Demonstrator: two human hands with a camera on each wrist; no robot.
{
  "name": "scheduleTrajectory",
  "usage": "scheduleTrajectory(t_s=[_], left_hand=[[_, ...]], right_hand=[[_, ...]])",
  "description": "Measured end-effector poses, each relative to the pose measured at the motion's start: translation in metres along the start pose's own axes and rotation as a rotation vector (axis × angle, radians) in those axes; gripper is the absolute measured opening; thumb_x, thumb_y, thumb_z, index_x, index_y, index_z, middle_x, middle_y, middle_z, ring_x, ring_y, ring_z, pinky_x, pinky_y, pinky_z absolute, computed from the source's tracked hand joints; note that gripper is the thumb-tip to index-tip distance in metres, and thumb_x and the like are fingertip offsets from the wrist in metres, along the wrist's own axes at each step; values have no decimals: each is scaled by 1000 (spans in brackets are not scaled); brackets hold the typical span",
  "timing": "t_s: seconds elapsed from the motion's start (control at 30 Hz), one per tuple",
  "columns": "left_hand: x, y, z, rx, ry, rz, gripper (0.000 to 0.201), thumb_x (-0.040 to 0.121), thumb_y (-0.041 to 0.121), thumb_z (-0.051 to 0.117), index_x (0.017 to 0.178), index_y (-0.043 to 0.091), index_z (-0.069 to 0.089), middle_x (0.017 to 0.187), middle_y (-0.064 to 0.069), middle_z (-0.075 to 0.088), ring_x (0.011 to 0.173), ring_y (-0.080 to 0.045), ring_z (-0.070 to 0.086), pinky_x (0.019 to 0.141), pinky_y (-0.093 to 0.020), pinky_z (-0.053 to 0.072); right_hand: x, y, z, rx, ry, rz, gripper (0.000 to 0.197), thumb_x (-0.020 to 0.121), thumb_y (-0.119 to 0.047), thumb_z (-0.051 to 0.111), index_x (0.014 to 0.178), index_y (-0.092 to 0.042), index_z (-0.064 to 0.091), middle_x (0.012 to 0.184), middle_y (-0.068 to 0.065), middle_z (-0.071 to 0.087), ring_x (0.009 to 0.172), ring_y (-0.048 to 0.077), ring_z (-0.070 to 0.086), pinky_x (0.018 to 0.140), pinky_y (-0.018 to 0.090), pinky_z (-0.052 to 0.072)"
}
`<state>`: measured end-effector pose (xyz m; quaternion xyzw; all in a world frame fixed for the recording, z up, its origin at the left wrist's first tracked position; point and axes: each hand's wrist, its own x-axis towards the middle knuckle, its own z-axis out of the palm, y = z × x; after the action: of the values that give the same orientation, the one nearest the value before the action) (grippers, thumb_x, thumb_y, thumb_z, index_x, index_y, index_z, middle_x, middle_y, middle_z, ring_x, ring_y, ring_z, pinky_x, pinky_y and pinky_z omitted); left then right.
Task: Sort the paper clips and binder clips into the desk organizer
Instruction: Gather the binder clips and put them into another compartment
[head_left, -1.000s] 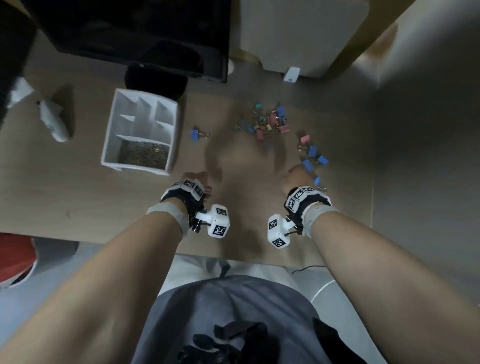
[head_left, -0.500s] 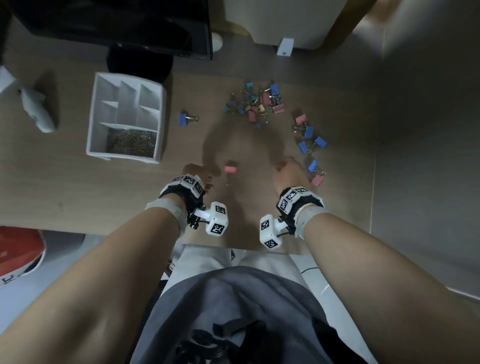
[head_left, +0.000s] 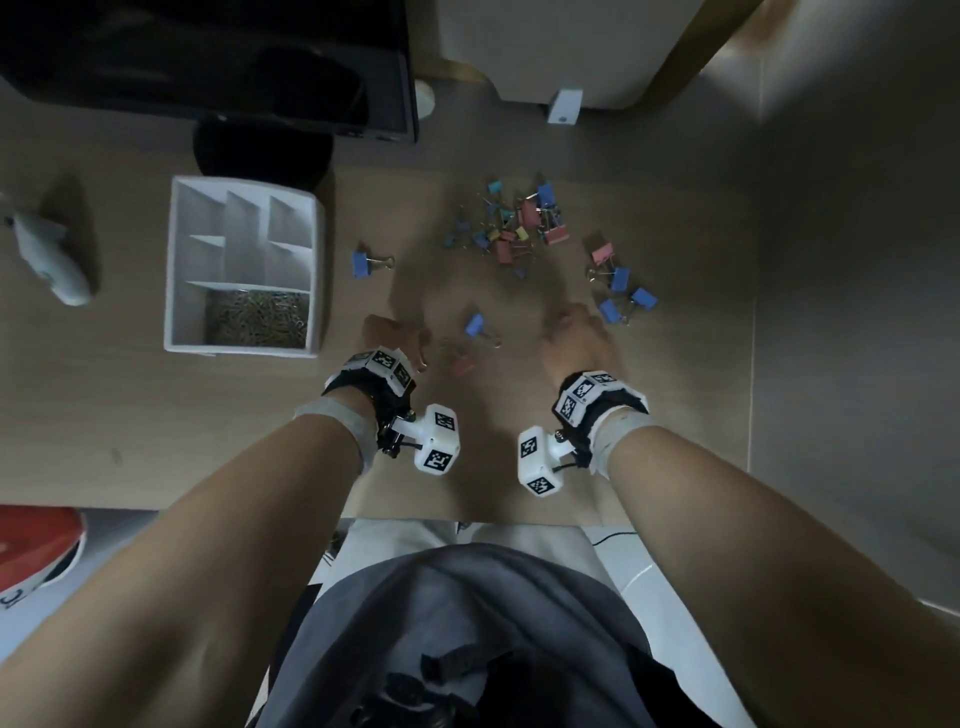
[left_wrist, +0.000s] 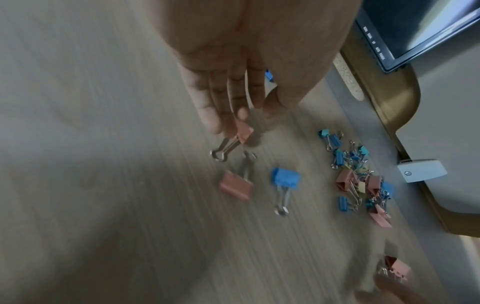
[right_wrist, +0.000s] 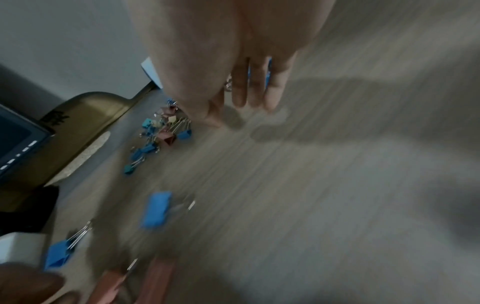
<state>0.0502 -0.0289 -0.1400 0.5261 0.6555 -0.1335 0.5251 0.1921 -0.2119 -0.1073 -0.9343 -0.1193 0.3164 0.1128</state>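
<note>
Two hands worked low over a worktop (head_left: 130, 415) scattered with binder clips.

One white desk organizer (head_left: 244, 267) stood at the left, its near compartment filled with paper clips (head_left: 257, 317); its other compartments looked bare. One blue binder clip (head_left: 361, 263) lay alone just right of it, one blue clip (head_left: 475, 326) and one pink clip (head_left: 461, 366) lay between the hands, a mixed pile (head_left: 511, 228) lay farther back, and about four more clips (head_left: 621, 291) sat right of that. The left hand (head_left: 389, 338) pinched a pink binder clip (left_wrist: 244, 131) at its fingertips (left_wrist: 211, 121), fingers nearly straight. The right hand (head_left: 571, 338) hung with relaxed fingers (right_wrist: 240, 90), apparently empty, beside the right-hand group.
</note>
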Motion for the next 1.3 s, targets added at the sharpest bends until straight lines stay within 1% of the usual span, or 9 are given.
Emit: scheduleTrajectory(t_s=[0.2,0.3,0.43,0.57,0.7,0.83,1.0,1.1,1.3], left_hand=[[-12,24,-15,302,369,275,52,84,29,66,133,20,53,147,-10,35,133,-30,37,111,-43,33],[-8,30,-12,457,396,344,51,81,28,63,132,24,54,160,-3,14,145,-29,18,116,-47,23],[2,44,-16,505,251,272,55,85,30,61,137,18,49,164,-3,1,149,-30,5,119,-48,14],[12,51,-23,464,177,247,50,83,29,61,129,11,53,157,-6,21,142,-32,21,114,-45,25],[13,52,-21,473,172,272,77,70,64,49,129,15,57,143,-6,44,134,-30,33,111,-43,30],[9,54,-12,478,177,365,53,86,36,62,132,12,52,149,-4,34,136,-29,30,108,-45,34],[3,73,2,643,9,478,51,86,33,59,134,17,51,156,-6,22,141,-29,21,113,-47,28],[2,78,12,736,-75,522,60,86,33,56,144,36,40,160,1,14,147,-28,9,116,-47,20],[4,81,17,764,-13,550,58,85,31,59,141,30,45,147,-6,34,138,-30,24,111,-46,28]], right_hand=[[38,4,-17,-134,18,137,91,83,-38,69,156,-25,17,164,10,7,150,35,6,116,54,18],[36,-9,-13,-103,-37,122,76,87,-36,63,152,-21,27,153,17,28,139,41,26,109,50,31],[26,-34,-10,-75,66,-80,41,91,-36,55,131,-28,51,133,13,45,121,35,46,90,43,45],[55,-58,-3,-85,56,-223,68,83,-36,68,145,-33,41,155,5,33,140,33,30,108,47,35],[64,-75,8,-193,-64,-364,63,81,-31,63,141,-35,45,162,-6,19,142,28,26,105,47,37],[53,-71,11,-216,-23,-506,29,86,-23,61,113,-27,68,134,1,53,118,30,48,93,40,43],[67,-65,-6,-187,131,-413,50,80,-20,63,129,-32,58,146,0,44,132,30,36,106,44,33],[80,-64,-18,-270,-32,-343,70,82,-24,66,145,-38,39,161,-3,21,145,30,23,113,52,31],[82,-55,-9,-222,40,-295,36,83,-23,69,117,-29,59,129,2,51,121,28,47,96,43,46]])
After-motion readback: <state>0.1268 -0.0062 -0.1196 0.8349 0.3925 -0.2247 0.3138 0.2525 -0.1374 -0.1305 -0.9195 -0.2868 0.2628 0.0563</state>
